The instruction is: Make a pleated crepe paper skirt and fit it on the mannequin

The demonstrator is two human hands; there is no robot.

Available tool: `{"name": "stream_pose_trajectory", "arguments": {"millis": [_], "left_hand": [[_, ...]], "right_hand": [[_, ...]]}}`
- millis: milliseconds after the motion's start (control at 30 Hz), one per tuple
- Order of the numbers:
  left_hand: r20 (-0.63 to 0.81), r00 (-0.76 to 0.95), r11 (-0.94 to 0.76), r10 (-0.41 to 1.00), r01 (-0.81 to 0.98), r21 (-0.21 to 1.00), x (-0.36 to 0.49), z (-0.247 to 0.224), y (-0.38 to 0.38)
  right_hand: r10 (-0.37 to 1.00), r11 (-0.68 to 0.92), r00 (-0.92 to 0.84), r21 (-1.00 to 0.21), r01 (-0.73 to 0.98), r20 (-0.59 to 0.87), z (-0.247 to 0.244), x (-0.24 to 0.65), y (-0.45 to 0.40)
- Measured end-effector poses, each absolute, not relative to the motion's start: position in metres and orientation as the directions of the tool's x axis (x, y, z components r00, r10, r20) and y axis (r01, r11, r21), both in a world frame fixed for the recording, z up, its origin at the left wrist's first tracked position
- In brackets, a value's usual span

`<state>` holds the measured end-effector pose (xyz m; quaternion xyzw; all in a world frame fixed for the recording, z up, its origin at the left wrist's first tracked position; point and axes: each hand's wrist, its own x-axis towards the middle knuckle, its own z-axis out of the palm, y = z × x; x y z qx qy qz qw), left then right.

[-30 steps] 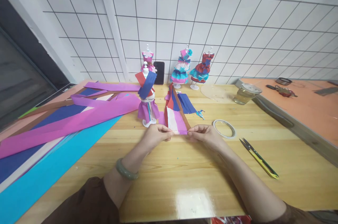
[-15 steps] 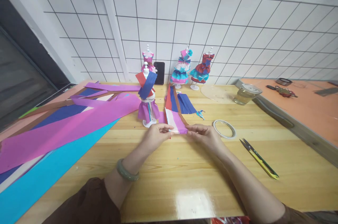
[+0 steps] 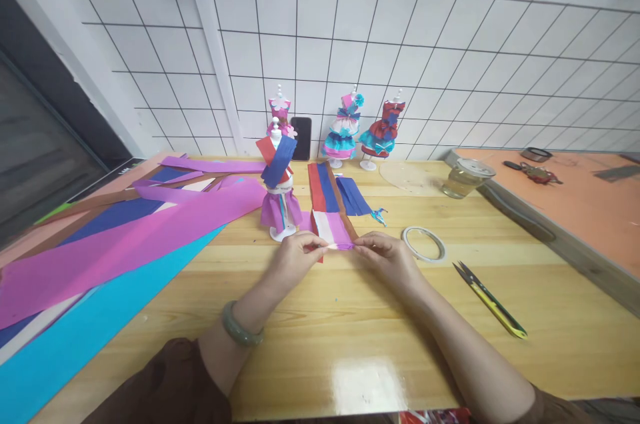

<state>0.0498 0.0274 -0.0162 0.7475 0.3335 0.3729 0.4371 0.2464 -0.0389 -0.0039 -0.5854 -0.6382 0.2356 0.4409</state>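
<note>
Between my two hands is a multicoloured crepe paper strip [image 3: 336, 227], pink and white at the near end, which is folded into narrow pleats. My left hand [image 3: 301, 256] pinches the left end of the folded edge. On the right end, my right hand [image 3: 381, 256] pinches the same edge between thumb and fingers. Farther back the strip shows red, blue and brown bands on the table. Just left of it stands a small dress form [image 3: 280, 191] with crossed red and blue paper on top and a purple skirt. Pleated blue paper [image 3: 353, 197] lies beyond my right hand.
A roll of tape [image 3: 424, 244] and yellow-handled thread snips [image 3: 491, 301] lie to the right. Long crepe paper sheets [image 3: 130, 237] cover the left side. Several dressed forms, among them a red one [image 3: 384, 127], and a phone [image 3: 301, 139] stand along the wall. A lidded cup [image 3: 467, 179] is back right.
The pinched edge has been folded again and sits slightly farther from me. The far part of the strip has flattened, showing more of its red and blue bands.
</note>
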Motion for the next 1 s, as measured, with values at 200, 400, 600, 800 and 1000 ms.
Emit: {"name": "stream_pose_trajectory", "arguments": {"millis": [200,400,600,800,1000], "left_hand": [[0.152,0.492,-0.262,0.857,0.164,0.951,0.051,-0.023,0.029],[0.019,0.469,-0.084,0.883,0.120,0.989,0.052,-0.024,0.032],[-0.183,0.491,0.169,0.852,0.074,0.983,0.050,-0.016,0.030],[-0.226,0.484,0.199,0.846,0.107,0.974,0.050,-0.016,0.030],[-0.180,0.510,0.141,0.841,0.114,0.983,0.050,-0.015,0.029]], "right_hand": [[0.982,0.025,0.160,-0.915,0.403,0.097,-0.001,0.243,-0.041],[0.980,-0.137,0.164,-0.976,0.169,-0.109,-0.002,0.243,-0.040],[0.963,-0.234,0.173,-0.962,0.144,-0.208,0.005,0.242,-0.040],[0.970,-0.222,0.129,-0.970,0.101,-0.208,0.003,0.242,-0.039],[0.969,-0.222,0.129,-0.972,0.080,-0.211,0.000,0.243,-0.039]]}}
